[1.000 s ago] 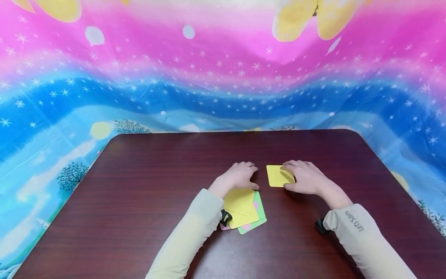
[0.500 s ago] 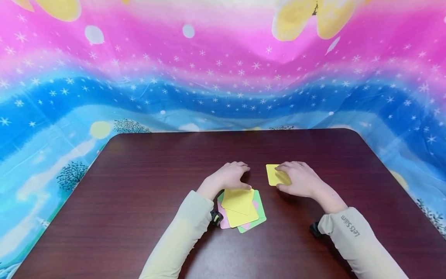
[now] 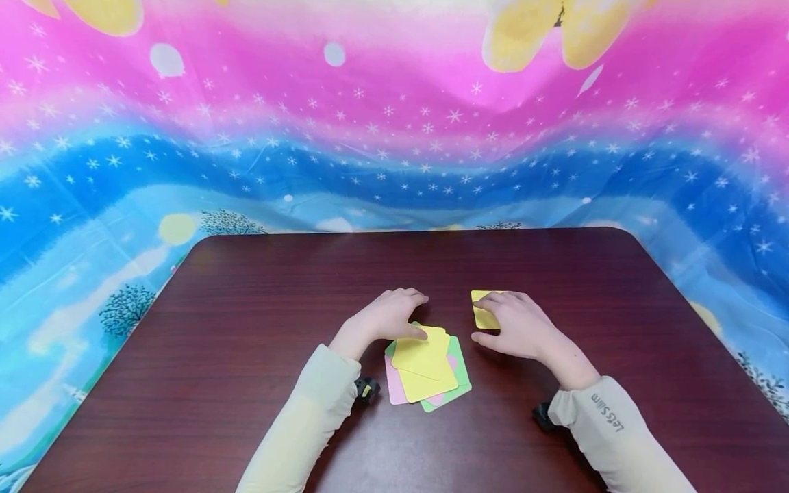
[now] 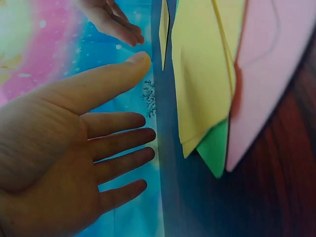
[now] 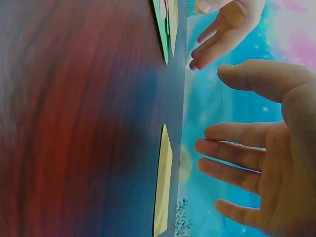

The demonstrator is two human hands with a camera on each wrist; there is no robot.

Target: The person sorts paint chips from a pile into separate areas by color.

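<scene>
Yellow card (image 3: 483,320) — below right grip (image 3: 519,326), apart | right sleeve (image 3: 619,433) — reads "LetsSlim"

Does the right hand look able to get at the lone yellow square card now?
Probably yes: the right hand hovers above the lone yellow square card, fingers spread, with nothing visible between them.

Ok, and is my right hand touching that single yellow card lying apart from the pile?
Apart. The right wrist view shows a strip of backdrop between your right hand and the single yellow card.
</scene>
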